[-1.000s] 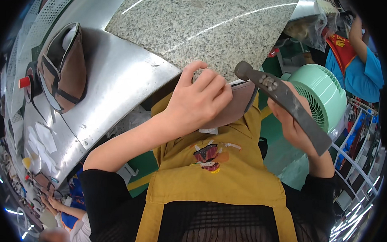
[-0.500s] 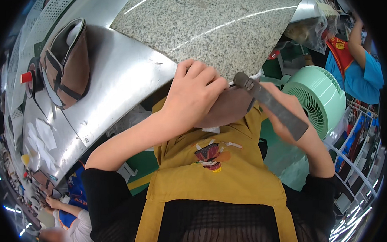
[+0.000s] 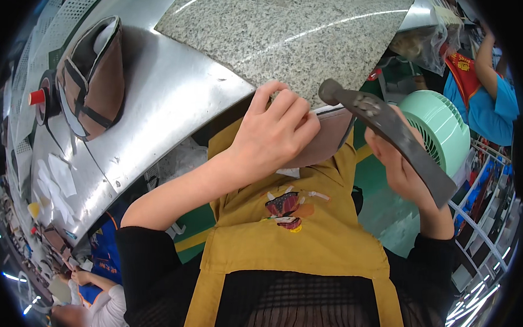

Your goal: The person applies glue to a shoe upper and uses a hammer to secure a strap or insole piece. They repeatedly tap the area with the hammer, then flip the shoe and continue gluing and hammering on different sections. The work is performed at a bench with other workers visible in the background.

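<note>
My left hand (image 3: 275, 137) presses a brown leather piece (image 3: 327, 141) against the near edge of a speckled granite slab (image 3: 291, 35), fingers curled over it. My right hand (image 3: 397, 164) grips a dark metal hammer-like tool (image 3: 387, 133) by its long flat handle, with the round head up next to the leather piece and the slab's edge. A mustard yellow apron (image 3: 287, 232) hangs below both hands.
A shiny metal worktop (image 3: 156, 109) surrounds the slab, and a brown shoe upper (image 3: 94, 77) lies on it at the left. A mint green fan (image 3: 439, 128) stands at the right. Another person in blue and red (image 3: 483, 86) works at far right; another sits at lower left (image 3: 94, 308).
My left hand has slid slightly along the leather at the slab's edge. The tool's head has stayed by the leather, and the view has shifted a little.
</note>
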A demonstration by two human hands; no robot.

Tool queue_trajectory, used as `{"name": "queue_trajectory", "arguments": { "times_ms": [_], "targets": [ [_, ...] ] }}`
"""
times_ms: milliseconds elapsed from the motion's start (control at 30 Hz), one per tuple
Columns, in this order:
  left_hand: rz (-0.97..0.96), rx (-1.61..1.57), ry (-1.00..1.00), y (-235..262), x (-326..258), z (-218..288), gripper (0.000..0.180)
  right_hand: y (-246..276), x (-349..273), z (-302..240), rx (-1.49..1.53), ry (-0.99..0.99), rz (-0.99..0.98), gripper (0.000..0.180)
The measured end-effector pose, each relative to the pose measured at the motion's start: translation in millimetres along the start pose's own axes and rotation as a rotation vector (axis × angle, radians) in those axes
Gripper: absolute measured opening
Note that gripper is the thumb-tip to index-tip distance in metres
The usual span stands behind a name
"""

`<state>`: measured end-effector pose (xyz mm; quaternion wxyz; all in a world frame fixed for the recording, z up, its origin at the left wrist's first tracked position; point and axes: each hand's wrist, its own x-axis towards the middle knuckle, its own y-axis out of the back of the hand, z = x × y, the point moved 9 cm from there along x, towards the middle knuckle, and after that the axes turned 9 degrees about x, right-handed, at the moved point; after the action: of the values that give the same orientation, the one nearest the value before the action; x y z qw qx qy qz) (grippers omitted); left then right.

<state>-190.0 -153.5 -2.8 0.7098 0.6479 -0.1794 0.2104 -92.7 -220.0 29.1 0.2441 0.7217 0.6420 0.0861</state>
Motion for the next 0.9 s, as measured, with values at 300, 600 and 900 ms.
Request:
{"name": "queue_trajectory", "arguments": {
  "times_ms": [300,600,900],
  "targets": [
    [-0.049,-0.087,0.147,-5.4,-7.4,-14.9,0.018,-7.6,1.7,14.0,-0.058,-0.025,-0.049,0.031],
    [-0.064,-0.152,0.206,-5.8,-4.6,-19.6,0.012,-13.3,-0.3,11.2,0.034,-0.036,-0.053,0.027],
    [-0.214,-0.568,0.230,3.9,1.1,-3.6,0.014,-15.0,-8.1,42.6,0.230,-0.095,0.134,0.029]
  ]
}}
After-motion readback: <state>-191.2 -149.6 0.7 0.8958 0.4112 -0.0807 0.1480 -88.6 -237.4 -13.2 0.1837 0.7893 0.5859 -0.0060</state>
